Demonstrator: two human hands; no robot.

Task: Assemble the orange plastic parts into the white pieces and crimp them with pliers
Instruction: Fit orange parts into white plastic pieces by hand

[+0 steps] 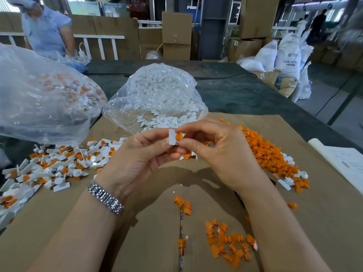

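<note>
My left hand (137,154) pinches a small white piece (172,136) above the cardboard. My right hand (214,150) pinches an orange part (179,136) that sits against that white piece. A small metal thing (211,145) shows under my right fingers; what it is I cannot tell. A heap of loose orange parts (269,152) lies to the right of my hands. More orange parts (227,244) are scattered near the front. Joined white-and-orange pieces (59,165) are piled at the left. No pliers are visible.
An open clear bag of white pieces (157,95) lies behind my hands. A larger bag of joined pieces (45,99) is at the left. Brown cardboard (324,222) covers the dark table. A paper sheet (345,161) lies at the right edge. A person (47,30) stands at the far left.
</note>
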